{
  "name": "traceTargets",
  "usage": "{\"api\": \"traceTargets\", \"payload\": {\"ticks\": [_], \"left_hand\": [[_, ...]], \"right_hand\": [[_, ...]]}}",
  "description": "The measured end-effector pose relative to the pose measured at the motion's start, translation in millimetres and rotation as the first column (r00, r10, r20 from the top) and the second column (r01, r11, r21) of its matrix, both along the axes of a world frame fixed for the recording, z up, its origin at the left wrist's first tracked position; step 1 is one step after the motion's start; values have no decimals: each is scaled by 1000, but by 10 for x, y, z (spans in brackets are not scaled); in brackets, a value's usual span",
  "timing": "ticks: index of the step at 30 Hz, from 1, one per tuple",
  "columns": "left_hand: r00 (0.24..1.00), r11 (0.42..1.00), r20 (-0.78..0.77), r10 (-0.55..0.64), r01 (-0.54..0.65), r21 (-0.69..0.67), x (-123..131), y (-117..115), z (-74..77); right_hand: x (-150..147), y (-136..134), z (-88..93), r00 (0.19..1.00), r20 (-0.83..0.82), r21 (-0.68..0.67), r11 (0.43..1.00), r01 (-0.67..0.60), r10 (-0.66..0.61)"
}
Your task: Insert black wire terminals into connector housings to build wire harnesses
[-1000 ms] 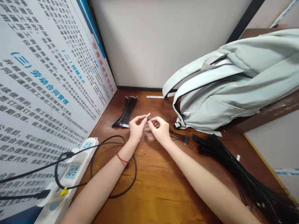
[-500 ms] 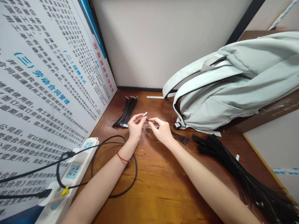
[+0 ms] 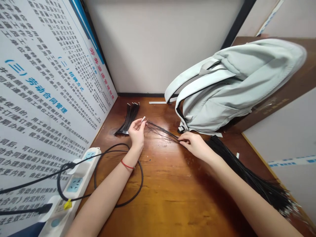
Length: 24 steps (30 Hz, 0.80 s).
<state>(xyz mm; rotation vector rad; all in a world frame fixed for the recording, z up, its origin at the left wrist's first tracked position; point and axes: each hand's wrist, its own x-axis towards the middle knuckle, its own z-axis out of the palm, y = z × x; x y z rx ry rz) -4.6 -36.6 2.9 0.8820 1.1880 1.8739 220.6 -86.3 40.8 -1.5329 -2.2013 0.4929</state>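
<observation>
A bundle of thin black wires (image 3: 161, 127) stretches between my hands above the table. My left hand (image 3: 137, 132) is closed in a pinch at one end of it, and a small white end piece (image 3: 143, 118) sticks up past the fingertips. Farther along, my right hand (image 3: 194, 144) has its fingers closed round the wires; the part inside the grip is hidden. Some strands fan out loosely below the main bundle. Just beyond my left hand lies a short stack of black wire strips (image 3: 128, 118) with pale ends.
A large heap of black wires (image 3: 243, 172) lies right of my right forearm. Behind it rests a pale backpack (image 3: 222, 95) against a brown box (image 3: 278, 100). On the left are a white power strip (image 3: 74, 191) and a looped black cable (image 3: 142, 177) on the wooden table (image 3: 153, 204).
My right hand has moved away to the right from my left hand, and the wires now extend between them. The camera view has shifted slightly.
</observation>
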Motion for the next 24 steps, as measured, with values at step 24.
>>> {"api": "traceTargets", "payload": {"ticks": [24], "left_hand": [[992,992,0,124,-124,-26,-43,4,21]], "right_hand": [[-76,-209,-240,967,-181,71,978,194,-179]]}}
